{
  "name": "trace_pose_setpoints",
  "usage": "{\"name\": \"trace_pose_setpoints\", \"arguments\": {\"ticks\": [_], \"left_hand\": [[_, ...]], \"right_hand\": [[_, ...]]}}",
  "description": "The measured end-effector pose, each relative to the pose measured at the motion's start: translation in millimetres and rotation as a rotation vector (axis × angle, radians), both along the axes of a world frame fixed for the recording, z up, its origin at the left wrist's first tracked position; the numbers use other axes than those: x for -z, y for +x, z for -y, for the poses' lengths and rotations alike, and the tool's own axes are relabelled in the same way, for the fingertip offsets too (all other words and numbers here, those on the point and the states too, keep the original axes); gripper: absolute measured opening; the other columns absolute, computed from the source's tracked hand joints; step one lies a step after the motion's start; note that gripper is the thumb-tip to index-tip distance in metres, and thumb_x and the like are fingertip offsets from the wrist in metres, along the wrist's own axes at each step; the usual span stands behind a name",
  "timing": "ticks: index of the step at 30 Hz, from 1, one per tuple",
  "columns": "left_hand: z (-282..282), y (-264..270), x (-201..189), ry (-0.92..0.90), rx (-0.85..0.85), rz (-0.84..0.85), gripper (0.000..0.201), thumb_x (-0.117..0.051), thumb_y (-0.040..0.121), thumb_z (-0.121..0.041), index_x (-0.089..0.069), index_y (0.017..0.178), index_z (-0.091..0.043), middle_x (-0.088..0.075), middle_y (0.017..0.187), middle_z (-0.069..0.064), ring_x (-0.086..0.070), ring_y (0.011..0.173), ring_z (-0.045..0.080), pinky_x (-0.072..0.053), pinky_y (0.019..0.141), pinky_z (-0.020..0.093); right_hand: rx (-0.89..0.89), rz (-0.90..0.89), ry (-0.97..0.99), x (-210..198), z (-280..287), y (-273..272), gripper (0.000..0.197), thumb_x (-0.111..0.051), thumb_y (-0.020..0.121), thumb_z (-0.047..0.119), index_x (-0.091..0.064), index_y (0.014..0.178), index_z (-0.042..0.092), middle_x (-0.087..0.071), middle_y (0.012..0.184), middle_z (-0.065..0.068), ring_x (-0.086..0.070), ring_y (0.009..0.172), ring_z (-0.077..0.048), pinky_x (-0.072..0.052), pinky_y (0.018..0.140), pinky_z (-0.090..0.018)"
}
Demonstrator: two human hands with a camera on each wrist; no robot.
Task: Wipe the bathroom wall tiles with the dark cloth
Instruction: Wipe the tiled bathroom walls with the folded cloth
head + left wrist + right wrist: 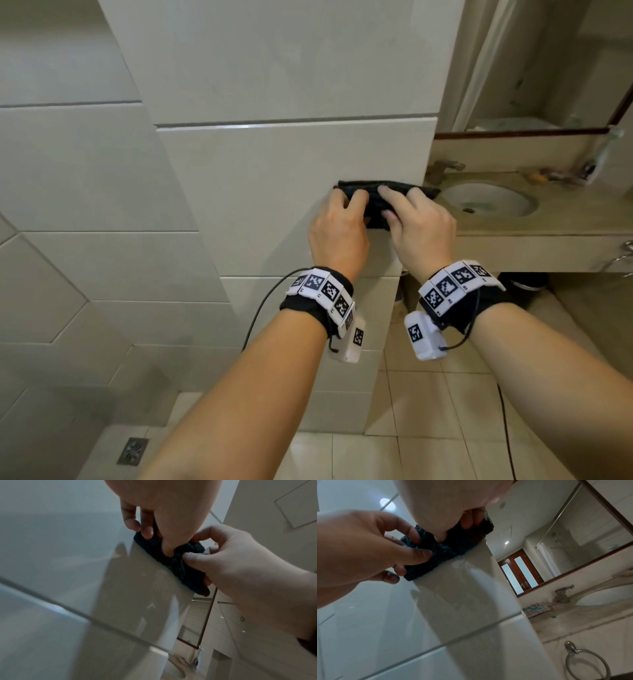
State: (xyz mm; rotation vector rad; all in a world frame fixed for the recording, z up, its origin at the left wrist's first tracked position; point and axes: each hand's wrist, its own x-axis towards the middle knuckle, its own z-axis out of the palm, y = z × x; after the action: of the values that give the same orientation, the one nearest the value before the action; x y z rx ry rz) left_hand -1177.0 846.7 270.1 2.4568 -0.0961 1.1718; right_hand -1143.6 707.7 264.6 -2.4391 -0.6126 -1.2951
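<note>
A folded dark cloth (pixel 375 205) lies against the pale wall tile (pixel 274 178) of a column, close to its right edge. My left hand (pixel 349 204) grips the cloth's left part, fingers curled over the top. My right hand (pixel 390 202) grips the right part, thumb pressed on the front. In the left wrist view the cloth (pixel 181 566) is pinched between my left hand (pixel 154 534) and right hand (pixel 192 561). The right wrist view shows the same cloth (pixel 448 547) flat on the glossy tile (pixel 462 595), with left hand (pixel 412 555) fingers wrapped around its end.
Right of the column stands a stone counter (pixel 548 226) with a round sink (pixel 527 205) and a faucet (pixel 442 169). A mirror (pixel 548 68) hangs above it. A towel ring (pixel 585 665) hangs under the counter edge. A floor drain (pixel 132 450) sits lower left.
</note>
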Motion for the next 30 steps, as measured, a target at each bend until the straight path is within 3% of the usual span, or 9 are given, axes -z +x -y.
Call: {"name": "trace_pose_setpoints", "arguments": {"ticks": [7, 14, 18, 22, 26, 30], "left_hand": [[-3.5, -2.8, 42.6, 0.004, -0.024, -0.078, 0.028, -0.07, 0.073, 0.0, -0.062, 0.096, -0.014, -0.052, 0.084, 0.007, -0.053, 0.066, 0.028, -0.036, 0.046, 0.032], [-8.6, -9.8, 64.3, -0.031, -0.045, -0.126, 0.026, -0.075, 0.075, -0.008, -0.065, 0.098, -0.016, -0.059, 0.091, 0.007, -0.057, 0.077, 0.03, -0.048, 0.057, 0.04], [-11.7, -18.0, 66.4, -0.083, -0.116, -0.102, 0.025, -0.076, 0.078, -0.022, -0.065, 0.1, -0.019, -0.055, 0.103, 0.008, -0.052, 0.088, 0.029, -0.047, 0.069, 0.04], [-12.9, -18.9, 64.8, -0.252, -0.13, -0.096, 0.041, -0.078, 0.076, -0.024, -0.06, 0.113, -0.017, -0.051, 0.113, 0.012, -0.053, 0.1, 0.032, -0.047, 0.084, 0.043], [-2.7, -21.6, 56.3, -0.378, -0.106, -0.148, 0.05, -0.076, 0.079, -0.022, -0.053, 0.122, -0.013, -0.057, 0.114, 0.008, -0.054, 0.106, 0.03, -0.042, 0.086, 0.044], [0.1, -22.6, 43.6, -0.393, -0.051, -0.18, 0.046, -0.072, 0.082, -0.014, -0.05, 0.122, -0.015, -0.062, 0.105, 0.004, -0.057, 0.101, 0.027, -0.043, 0.086, 0.046]], "right_hand": [[-0.02, -0.088, -0.048, 40.4, -2.9, -4.5, 0.036, -0.066, 0.089, 0.024, -0.064, 0.124, 0.02, -0.055, 0.078, -0.006, -0.055, 0.063, -0.027, -0.042, 0.05, -0.034], [0.008, -0.148, -0.062, 61.9, -11.3, -6.8, 0.032, -0.064, 0.089, 0.021, -0.065, 0.121, 0.021, -0.058, 0.078, -0.005, -0.056, 0.057, -0.029, -0.03, 0.05, -0.027], [-0.027, -0.194, -0.005, 64.0, -17.8, -8.7, 0.032, -0.051, 0.092, 0.026, -0.063, 0.12, 0.02, -0.059, 0.08, -0.005, -0.059, 0.061, -0.031, -0.041, 0.049, -0.031], [-0.05, -0.226, 0.01, 62.7, -17.2, -10.8, 0.03, -0.055, 0.091, 0.025, -0.062, 0.12, 0.021, -0.06, 0.084, -0.004, -0.061, 0.065, -0.032, -0.045, 0.052, -0.034], [-0.082, -0.301, 0.045, 59.2, -16.1, -12.5, 0.031, -0.059, 0.091, 0.023, -0.061, 0.122, 0.023, -0.062, 0.088, -0.004, -0.063, 0.073, -0.033, -0.05, 0.056, -0.04], [-0.125, -0.346, 0.105, 57.6, -14.7, -15.1, 0.032, -0.058, 0.092, 0.023, -0.059, 0.124, 0.026, -0.062, 0.092, 0.0, -0.063, 0.08, -0.029, -0.052, 0.063, -0.043]]}}
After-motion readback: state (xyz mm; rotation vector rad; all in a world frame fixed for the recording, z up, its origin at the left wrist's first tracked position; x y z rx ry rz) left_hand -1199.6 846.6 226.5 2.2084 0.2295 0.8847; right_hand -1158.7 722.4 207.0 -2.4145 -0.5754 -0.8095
